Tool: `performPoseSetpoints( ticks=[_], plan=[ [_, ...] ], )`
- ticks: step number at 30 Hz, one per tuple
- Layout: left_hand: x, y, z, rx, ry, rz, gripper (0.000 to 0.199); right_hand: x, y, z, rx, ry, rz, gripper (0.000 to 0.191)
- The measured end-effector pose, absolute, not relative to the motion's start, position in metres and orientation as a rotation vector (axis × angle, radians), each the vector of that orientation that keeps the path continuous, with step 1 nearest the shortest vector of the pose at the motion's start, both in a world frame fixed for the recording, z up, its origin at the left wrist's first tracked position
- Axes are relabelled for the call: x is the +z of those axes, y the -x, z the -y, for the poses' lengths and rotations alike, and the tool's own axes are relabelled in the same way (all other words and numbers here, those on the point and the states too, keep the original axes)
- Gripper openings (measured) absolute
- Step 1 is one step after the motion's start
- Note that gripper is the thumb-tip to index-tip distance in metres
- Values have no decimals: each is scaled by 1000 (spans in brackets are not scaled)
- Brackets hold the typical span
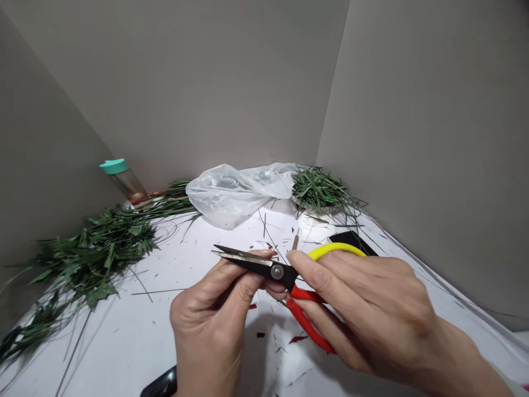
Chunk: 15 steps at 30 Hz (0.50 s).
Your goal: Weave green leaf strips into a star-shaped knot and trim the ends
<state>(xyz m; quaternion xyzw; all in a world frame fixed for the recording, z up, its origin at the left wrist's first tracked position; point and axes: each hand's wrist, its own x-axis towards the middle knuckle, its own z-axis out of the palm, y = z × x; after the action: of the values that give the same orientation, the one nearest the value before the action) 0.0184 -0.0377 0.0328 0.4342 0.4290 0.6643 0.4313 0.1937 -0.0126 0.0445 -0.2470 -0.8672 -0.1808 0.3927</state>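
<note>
My right hand [372, 309] is wrapped round scissors [264, 266] with black blades and red and yellow handles. The blades point left and stand slightly apart. They lie across the fingers of my left hand [219, 309], which is closed in a pinch just behind them. What those fingers hold, if anything, is hidden by the blades; a small bit of red shows at the fingertips. Below and around the hands, red and dark scraps [297, 339] are scattered on the white tabletop [136, 331].
Green leafy stems [107, 237] pile up on the left. At the back lie a crumpled clear plastic bag [235, 193] and a heap of cut green blades [318, 187]. A bottle with a teal lid [124, 179] leans at the back left. A black object [161, 383] sits at the front edge.
</note>
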Motion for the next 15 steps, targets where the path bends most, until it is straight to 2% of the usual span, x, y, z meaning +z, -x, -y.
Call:
performPoseSetpoints(
  ticks=[5,15],
  plan=[
    [40,-21,38,1687,-1134,-1136,9,48,-197,10,-467,697,2163,25],
    [51,-24,42,1877,-1172,-1082,21,56,-196,17,-451,764,2056,26]
  ],
)
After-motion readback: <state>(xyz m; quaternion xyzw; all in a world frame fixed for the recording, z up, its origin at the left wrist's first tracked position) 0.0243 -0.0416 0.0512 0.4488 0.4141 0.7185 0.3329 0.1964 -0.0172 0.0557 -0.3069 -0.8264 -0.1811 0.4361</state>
